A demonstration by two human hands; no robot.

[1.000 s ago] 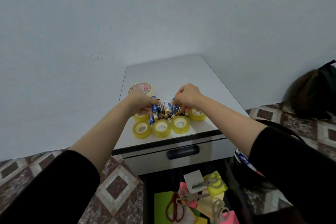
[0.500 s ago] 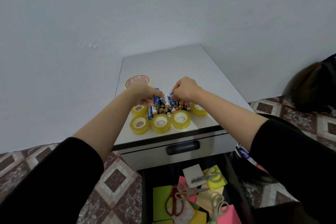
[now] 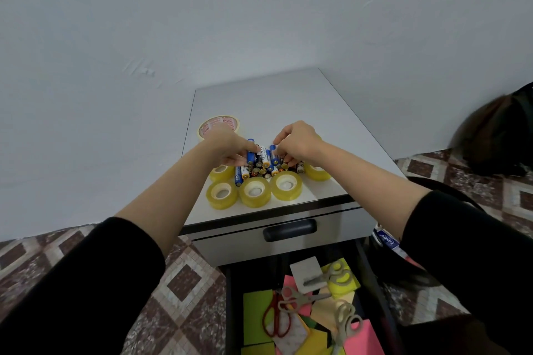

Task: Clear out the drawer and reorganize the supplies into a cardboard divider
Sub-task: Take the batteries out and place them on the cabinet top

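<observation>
The left hand (image 3: 227,147) is curled, thumb and forefinger pinching the left side of a heap of batteries (image 3: 262,166). The right hand (image 3: 300,141) is curled too, its fingertips pinching batteries on the heap's right side. The heap lies on the near part of the cabinet top (image 3: 274,98), with some batteries standing on end between the two hands. Five yellow tape rolls (image 3: 255,192) lie round the heap, three in a row on its near side and one at each end. A big roll (image 3: 219,124) with red print lies just beyond the left hand. Below the near edge, the upper drawer front (image 3: 230,248) is shut. The lower drawer (image 3: 232,297) is pulled out and holds scissors (image 3: 274,317) on coloured notes (image 3: 256,314).
</observation>
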